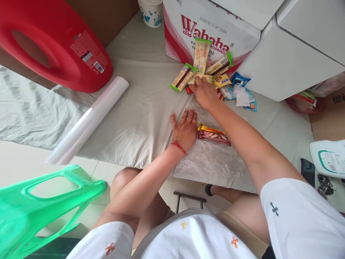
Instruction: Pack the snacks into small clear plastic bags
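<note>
Okay, from my head feed: the dark-red and yellow glossy-wrapped bar (pixel 215 136) lies on the clear crinkled plastic film (pixel 215 158), long axis left to right, right end dipping a bit toward the lap. Left hand (pixel 185 130) is palm down just beside its left end, outer finger splayed, the others close together, pinching nothing. Right hand (pixel 204 92) is farther out, near the white-and-red cardboard box (pixel 215 27), fingers curled at the lower edge of the cream snack bar in clear wrap (pixel 201 78); I can't tell if they pinch it. That bar lies crosswise. Around it I count three more with green ends: the upper cream bar (pixel 202 55) points away toward the box, the left cream bar (pixel 184 77) slants up-right, the right cream bar (pixel 220 66) slants up-right at a shallower angle. Small yellow packet (pixel 222 81) and shiny blue packet (pixel 240 79) sit to the right.

Text: box reads "Wahaha" plus ®, in red. Below it I get only "PU" and "TER", bars cover part. Digit string printed above. Bar print's too small for me. Red plastic jug (pixel 93 77) at left has a barcode label (pixel 90 57), wording illegible.
</note>
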`<state>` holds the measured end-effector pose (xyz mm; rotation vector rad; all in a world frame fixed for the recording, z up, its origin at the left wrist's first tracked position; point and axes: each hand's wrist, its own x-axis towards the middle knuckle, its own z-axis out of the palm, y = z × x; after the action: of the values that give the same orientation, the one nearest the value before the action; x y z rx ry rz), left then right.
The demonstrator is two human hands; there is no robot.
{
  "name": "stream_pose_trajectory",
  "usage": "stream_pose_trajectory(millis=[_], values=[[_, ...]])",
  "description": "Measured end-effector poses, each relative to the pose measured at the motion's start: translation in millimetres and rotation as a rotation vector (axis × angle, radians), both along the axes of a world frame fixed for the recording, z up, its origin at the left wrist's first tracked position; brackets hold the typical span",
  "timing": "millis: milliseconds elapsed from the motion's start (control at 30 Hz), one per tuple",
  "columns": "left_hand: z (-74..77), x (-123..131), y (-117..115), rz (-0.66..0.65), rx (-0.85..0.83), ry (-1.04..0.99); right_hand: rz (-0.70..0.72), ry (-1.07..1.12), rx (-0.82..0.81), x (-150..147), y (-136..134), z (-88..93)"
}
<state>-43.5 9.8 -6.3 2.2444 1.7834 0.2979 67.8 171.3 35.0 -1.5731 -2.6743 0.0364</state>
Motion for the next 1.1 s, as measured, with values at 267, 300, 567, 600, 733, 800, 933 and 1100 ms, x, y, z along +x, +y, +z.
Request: stream_pose_trajectory(millis=[267, 300, 567, 600, 733, 800, 933, 1100], values=[[-0.5, -1, -1, 0.003, 0.021, -0.042, 0.104, 0.214, -0.008, 15, -19, 11.2], [-0.6, -1, -1, 0.007, 0.02, -0.042, 0.101, 0.256, -0.033, 21, -30, 21.6], [-1.7, 0, -2, 0.004, 0.041, -0.041, -0.069, 0.392, -0.294, 92, -84, 68.3], [-1.7, 0, -2, 0.009, 0.041, -0.037, -0.08, 0.371, -0.334, 98, -85, 62.9], [-1.7, 0, -1, 0.011, 0.04, -0.022, 0.013, 0.338, -0.456, 100, -88, 35.1], [-1.7, 0, -1, 0.009, 0.042, -0.022, 0.093, 0.325, -0.481, 95, -91, 26.5], [-2.2, -1, 0, 0.018, 0.034, -0.021, 0.163, 0.272, -0.463, 91, -102, 21.5], [-3.1, 0, 1, 0.025, 0.031, -0.032, 0.115, 0.263, -0.447, 96, -112, 16.4]])
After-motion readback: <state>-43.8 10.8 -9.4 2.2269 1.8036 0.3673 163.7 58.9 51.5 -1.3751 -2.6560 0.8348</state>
